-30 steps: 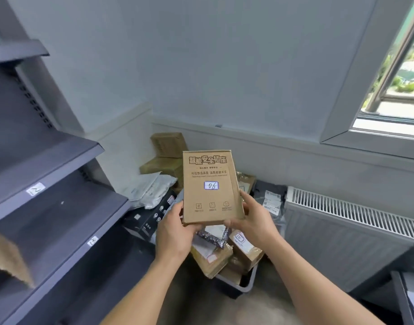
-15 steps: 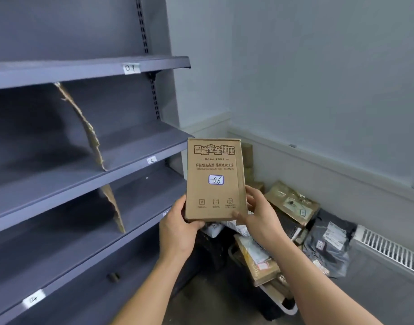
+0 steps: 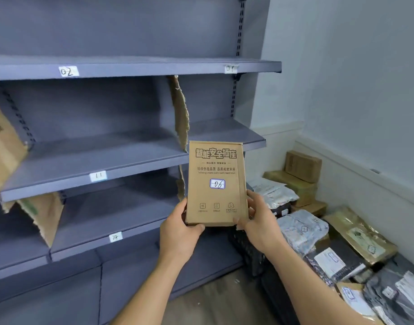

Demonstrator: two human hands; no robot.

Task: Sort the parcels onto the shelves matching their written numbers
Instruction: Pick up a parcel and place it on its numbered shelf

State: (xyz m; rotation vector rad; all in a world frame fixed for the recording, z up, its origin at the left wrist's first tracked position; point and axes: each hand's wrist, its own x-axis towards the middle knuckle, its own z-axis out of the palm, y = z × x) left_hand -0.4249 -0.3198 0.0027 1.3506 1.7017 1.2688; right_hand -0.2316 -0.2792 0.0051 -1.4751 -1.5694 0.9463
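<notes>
I hold a flat brown cardboard parcel (image 3: 215, 184) upright in front of the grey shelf unit (image 3: 96, 160); a handwritten label on it reads 06. My left hand (image 3: 180, 233) grips its lower left corner and my right hand (image 3: 260, 221) grips its lower right edge. Shelf edges carry paper tags: 02 (image 3: 68, 71) and 01 (image 3: 230, 68) on the top shelf, 11 (image 3: 97, 176) on the middle one, 14 (image 3: 115, 237) on the lower one. No tag reading 06 is in view.
Torn cardboard dividers (image 3: 180, 113) split the shelves into bays, with another piece (image 3: 4, 146) at the far left. A heap of boxes and plastic mailers (image 3: 318, 233) covers the floor at the right along the wall. A dark crate (image 3: 250, 252) stands below my right hand.
My view has swung left from the parcel heap and window to the shelf unit, so more tagged shelves show. Both hands keep the same hold on the 06 parcel.
</notes>
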